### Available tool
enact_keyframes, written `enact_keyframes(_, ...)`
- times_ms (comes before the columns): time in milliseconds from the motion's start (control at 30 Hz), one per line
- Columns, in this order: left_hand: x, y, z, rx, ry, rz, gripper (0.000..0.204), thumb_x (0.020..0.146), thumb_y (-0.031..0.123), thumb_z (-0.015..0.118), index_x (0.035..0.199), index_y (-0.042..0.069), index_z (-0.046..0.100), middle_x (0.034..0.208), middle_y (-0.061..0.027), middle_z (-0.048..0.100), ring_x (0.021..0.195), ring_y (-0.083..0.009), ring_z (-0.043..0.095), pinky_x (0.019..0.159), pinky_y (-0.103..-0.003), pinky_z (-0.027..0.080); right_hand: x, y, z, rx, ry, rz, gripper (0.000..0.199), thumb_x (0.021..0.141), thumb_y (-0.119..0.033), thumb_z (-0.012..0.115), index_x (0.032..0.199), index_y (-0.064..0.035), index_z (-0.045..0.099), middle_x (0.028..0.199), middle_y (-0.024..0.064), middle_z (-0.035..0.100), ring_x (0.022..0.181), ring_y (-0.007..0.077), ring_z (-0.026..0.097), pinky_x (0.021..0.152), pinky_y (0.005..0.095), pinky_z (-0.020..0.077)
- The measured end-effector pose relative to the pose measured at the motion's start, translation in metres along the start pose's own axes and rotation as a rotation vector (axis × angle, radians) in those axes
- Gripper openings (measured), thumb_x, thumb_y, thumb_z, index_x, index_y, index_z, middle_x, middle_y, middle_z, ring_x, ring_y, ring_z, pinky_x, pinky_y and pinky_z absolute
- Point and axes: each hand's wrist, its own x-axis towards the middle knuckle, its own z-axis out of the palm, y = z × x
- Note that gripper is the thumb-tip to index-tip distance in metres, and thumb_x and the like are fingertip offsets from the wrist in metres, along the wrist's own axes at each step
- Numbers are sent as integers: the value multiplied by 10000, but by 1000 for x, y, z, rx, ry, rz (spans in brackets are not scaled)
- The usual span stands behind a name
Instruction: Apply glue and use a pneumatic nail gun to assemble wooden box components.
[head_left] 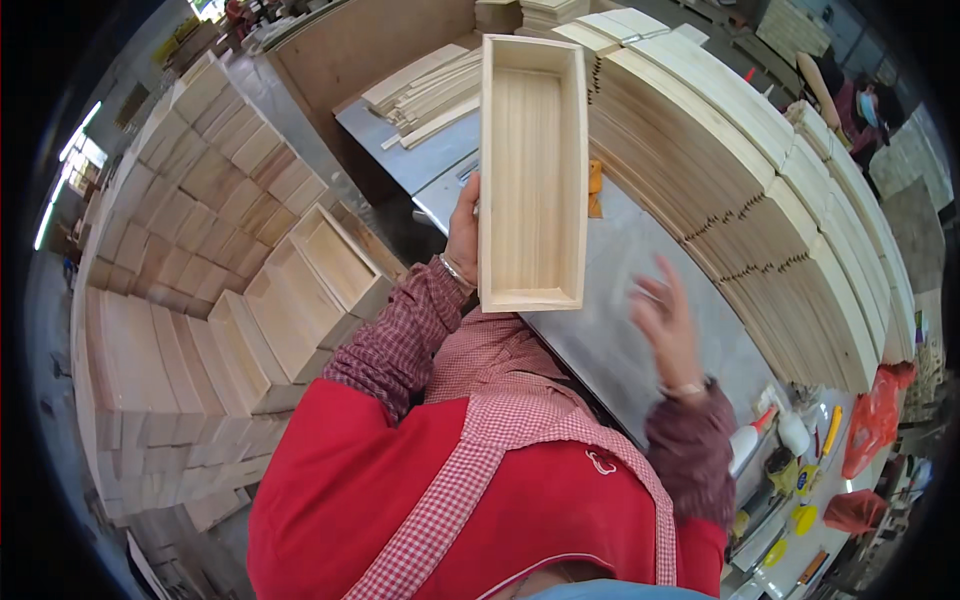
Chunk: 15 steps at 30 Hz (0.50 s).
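Note:
A long, open wooden box [535, 185] of pale wood is held up in front of me, its hollow side facing me. My left hand [463, 230] grips its left long wall; the fingertips are hidden behind the box. My right hand [663, 315] hovers over the grey worktable [620, 250], apart from the box, with nothing in it. Its fingers are raised and apart, slightly blurred. An orange-yellow object [595, 188] lies on the table, partly covered by the box's right side.
Stacked wooden boxes [190, 190] rise at my left. Bundled wooden boards [740, 190] line the table's right side. Thin wooden strips [430, 95] lie at the far end. Bottles [793, 433], a red plastic bag [875, 420] and small tools sit at lower right. Another person [865, 110] is at far right.

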Motion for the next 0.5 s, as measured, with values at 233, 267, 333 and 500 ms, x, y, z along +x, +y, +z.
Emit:
enact_keyframes(233,-49,30,29,1016,487,486,476,825,325,628,1204,52,537,1159,-97,577,994,-230,553,905,-301,423,39,-15,93,-185,-137,71,537,804,-112,610,1296,-8,421,1111,196,561,960,220,557,806,284,459)
enact_keyframes(267,-66,38,36,1406,439,749,446,817,268,636,1203,62,548,1142,-99,590,1028,-230,552,965,-332,388,45,-1,90,-137,-135,-22,524,811,-107,600,1296,-11,425,1099,184,566,952,217,558,803,279,459)
enact_keyframes(333,-102,46,47,1826,405,987,424,810,211,643,1202,73,559,1126,-101,604,1062,-230,551,1024,-363,352,50,11,109,-80,-168,-108,512,819,-101,590,1297,-14,430,1088,172,571,945,213,558,801,275,460)
enact_keyframes(500,-175,21,16,2703,187,608,154,743,200,653,839,92,601,887,-45,628,1050,-171,564,1097,-443,268,40,-6,176,-220,-415,-170,504,832,-105,599,1306,-30,446,1111,165,567,960,222,556,807,288,465)
